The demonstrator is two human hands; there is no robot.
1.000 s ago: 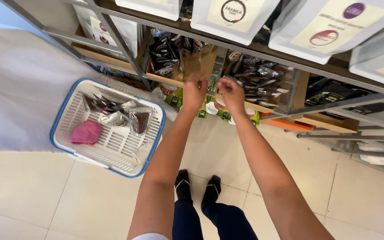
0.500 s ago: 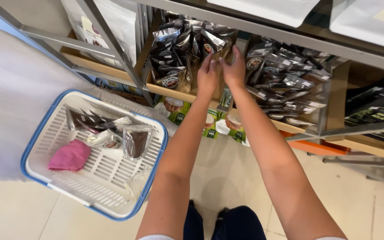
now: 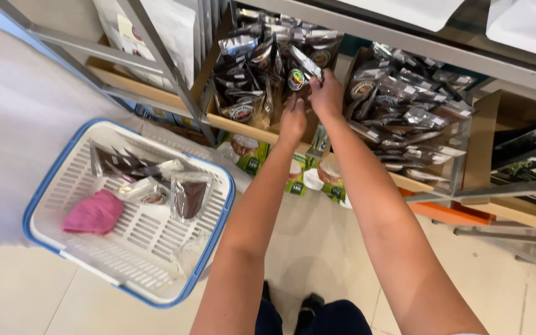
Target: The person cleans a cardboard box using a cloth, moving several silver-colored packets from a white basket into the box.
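— Shop aisle, pale tiled floor (image 3: 44, 298), metal shelving (image 3: 175, 80): what was recorded at the shelf?

— Item one: a wooden tray (image 3: 243, 127) packed with silver-and-brown foil pouches. One foil pouch (image 3: 305, 65) was pinched at its top edge by the right hand (image 3: 327, 93), fingers closed on it, among the stacked packets.

— And the left hand (image 3: 293, 118)?

— Raised just beside the right, below the pouch; fingers curled, whether anything was gripped could not be told.

— Floor level?

— A white basket (image 3: 51, 186) with blue rim was noted at left, holding a pink cloth (image 3: 94, 212) and clear packets (image 3: 188, 195).
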